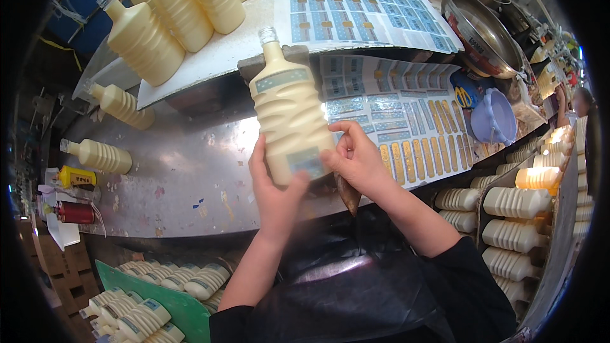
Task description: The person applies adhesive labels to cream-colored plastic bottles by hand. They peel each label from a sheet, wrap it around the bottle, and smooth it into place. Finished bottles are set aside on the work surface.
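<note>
A cream plastic bottle [289, 111] with wavy ridges and a clear threaded neck leans, neck away from me, against a grey block [248, 68]. It bears a blue-grey band label [281, 80] near its shoulder and a blue-grey label [305, 157] low on its front. My left hand [272, 187] grips the bottle's lower left side, its blurred thumb over the lower label. At the lower right edge, my right hand [359, 159] is closed on the bottle, thumb by the label's edge. Below that hand, a brown pointed object [348, 195] shows partly.
Sheets of blue labels [343, 16] and gold labels [419, 155] lie right of the bottle. Several cream bottles [146, 41] stand on the white shelf [267, 9]. A lilac bucket [494, 117] and a metal pan [483, 32] are at right. Bottles [511, 235] fill racks at both sides.
</note>
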Motion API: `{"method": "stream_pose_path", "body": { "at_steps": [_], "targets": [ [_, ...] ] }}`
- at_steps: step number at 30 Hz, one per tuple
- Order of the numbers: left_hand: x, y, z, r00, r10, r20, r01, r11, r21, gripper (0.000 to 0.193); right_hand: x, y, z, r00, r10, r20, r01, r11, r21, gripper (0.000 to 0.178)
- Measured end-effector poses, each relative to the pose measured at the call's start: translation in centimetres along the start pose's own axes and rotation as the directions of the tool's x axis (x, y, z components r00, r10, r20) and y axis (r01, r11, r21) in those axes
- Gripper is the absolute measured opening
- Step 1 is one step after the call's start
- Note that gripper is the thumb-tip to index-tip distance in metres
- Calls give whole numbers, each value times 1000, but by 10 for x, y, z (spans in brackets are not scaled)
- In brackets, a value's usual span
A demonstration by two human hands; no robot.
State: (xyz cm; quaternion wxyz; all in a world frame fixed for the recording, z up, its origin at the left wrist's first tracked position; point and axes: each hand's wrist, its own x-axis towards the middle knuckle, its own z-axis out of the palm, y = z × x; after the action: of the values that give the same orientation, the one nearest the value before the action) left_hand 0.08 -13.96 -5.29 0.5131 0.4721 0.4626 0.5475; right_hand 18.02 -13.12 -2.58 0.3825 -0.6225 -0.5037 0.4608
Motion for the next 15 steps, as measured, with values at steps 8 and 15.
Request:
{"method": "stream_pose_path", "body": {
  "at_steps": [8, 15],
  "targets": [
    [1, -1, -1, 997, 64, 44, -75, 950, 302, 92, 3, -24, -21, 994, 106, 36, -112, 949, 296, 32],
    [0, -11, 0, 986, 160, -38, -139, 937, 320, 94, -9, -60, -6, 813, -581, 51, 555, 745, -371, 29]
  ]
}}
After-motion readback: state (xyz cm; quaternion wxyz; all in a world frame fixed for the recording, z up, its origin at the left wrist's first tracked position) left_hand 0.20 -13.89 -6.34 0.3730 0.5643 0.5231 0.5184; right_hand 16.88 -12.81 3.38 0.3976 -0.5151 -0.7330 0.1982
